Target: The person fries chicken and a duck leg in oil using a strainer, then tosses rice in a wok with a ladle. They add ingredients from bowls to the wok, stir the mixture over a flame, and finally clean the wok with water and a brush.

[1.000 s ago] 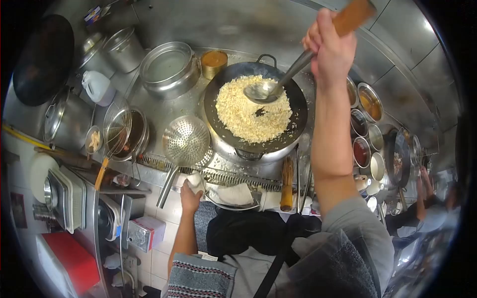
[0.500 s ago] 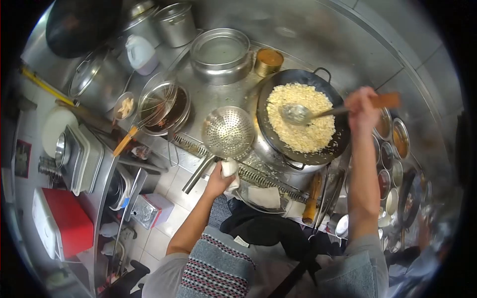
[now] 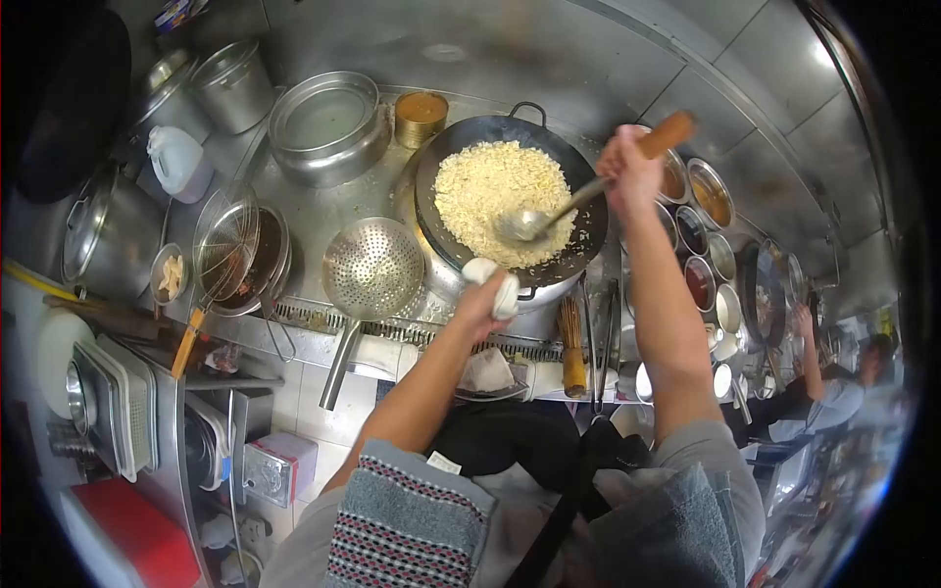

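Note:
A dark wok on the burner holds a broad bed of pale yellow fried rice. My right hand is closed around a long ladle with a wooden grip end. The ladle's metal bowl is down in the rice on the near side, slightly blurred. My left hand clasps a folded white cloth at the wok's near rim, left of the near loop handle. Whether the cloth grips the rim, I cannot tell.
Left of the wok lie a perforated strainer and a wire skimmer over a pot of dark liquid. Behind stand a large metal pot and an orange-filled can. Seasoning bowls line the right; another person is beyond.
My left hand with the cloth has moved from beside the strainer to the wok's near rim. The ladle's bowl has shifted toward the near side of the rice. My view has turned rightward.

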The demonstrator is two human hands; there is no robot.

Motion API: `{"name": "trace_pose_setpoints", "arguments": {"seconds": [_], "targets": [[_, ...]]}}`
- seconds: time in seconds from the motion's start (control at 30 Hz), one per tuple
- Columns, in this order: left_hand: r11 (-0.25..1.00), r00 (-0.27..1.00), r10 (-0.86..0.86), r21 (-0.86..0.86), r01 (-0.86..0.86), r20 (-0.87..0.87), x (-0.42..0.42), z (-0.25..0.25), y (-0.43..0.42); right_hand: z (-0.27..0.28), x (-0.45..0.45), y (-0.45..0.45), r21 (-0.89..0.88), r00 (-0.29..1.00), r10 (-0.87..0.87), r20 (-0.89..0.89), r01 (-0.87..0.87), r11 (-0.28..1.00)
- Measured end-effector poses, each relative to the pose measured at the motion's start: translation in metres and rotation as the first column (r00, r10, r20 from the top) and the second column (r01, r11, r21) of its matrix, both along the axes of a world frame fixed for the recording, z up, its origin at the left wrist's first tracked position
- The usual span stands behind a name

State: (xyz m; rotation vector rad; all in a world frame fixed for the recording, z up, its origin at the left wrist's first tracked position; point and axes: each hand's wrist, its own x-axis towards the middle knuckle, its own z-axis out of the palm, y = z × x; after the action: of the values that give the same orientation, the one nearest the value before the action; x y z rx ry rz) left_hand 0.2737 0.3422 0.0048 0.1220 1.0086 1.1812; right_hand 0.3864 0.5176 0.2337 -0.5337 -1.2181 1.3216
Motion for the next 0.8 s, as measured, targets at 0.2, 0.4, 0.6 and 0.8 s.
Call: {"name": "trace_pose_setpoints", "arguments": {"seconds": [0.2,0.4,0.6,0.8], "targets": [[0.951,0.952,0.305,0.046,-0.305,0.003,0.014,0.075,-0.063,0.138,0.014,-0.016,0.097,0.999,-0.051,0.013,0.050,0.994],[0.987,0.986,0.160,0.011,-0.159,-0.042,0.020,0.057,-0.033,0.126,0.023,-0.039,-0.008,0.949,-0.282,0.142,0.286,0.958],[0.990,0.949,0.132,0.078,-0.114,-0.287,0.031,-0.001,-0.129,0.082,0.025,-0.002,0.058,0.978,-0.183,-0.101,0.189,0.980],[0.978,0.976,0.207,0.023,-0.205,-0.075,0.021,0.065,-0.057,0.116,0.030,-0.028,0.045,0.994,-0.094,0.053,0.091,0.995]]}}
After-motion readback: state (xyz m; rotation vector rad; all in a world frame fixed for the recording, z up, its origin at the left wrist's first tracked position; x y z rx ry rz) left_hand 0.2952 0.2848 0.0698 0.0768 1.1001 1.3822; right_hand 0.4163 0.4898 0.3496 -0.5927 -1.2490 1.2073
